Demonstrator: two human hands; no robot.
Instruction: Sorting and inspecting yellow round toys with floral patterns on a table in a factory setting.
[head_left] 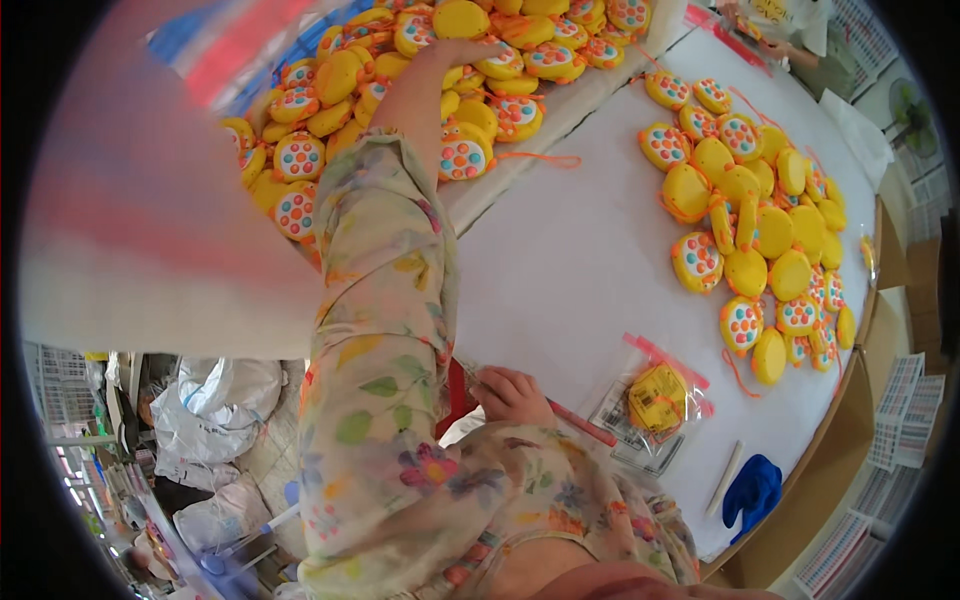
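Observation:
My left hand (462, 52) reaches into a heap of yellow round toys (340, 75) at the far left, its fingers stretched over the toys; I see no toy lifted. Many toys have a white face with coloured dots, orange bits and orange cords. Down by the near table edge is my right hand (512, 396), fingers bent. Beside it a thin red stick (590, 427) sticks out toward the right; what the fingers close on is hidden. A bagged yellow toy (657, 400) in clear plastic with a pink strip lies to the right of that hand.
More yellow toys (770, 230) spread over the right of the white table (560, 260). A blue cloth-like item (752, 490) and a white stick (726, 478) lie at the near right. White bags (215, 410) stand on the floor at left. Another person (815, 50) is at the far right.

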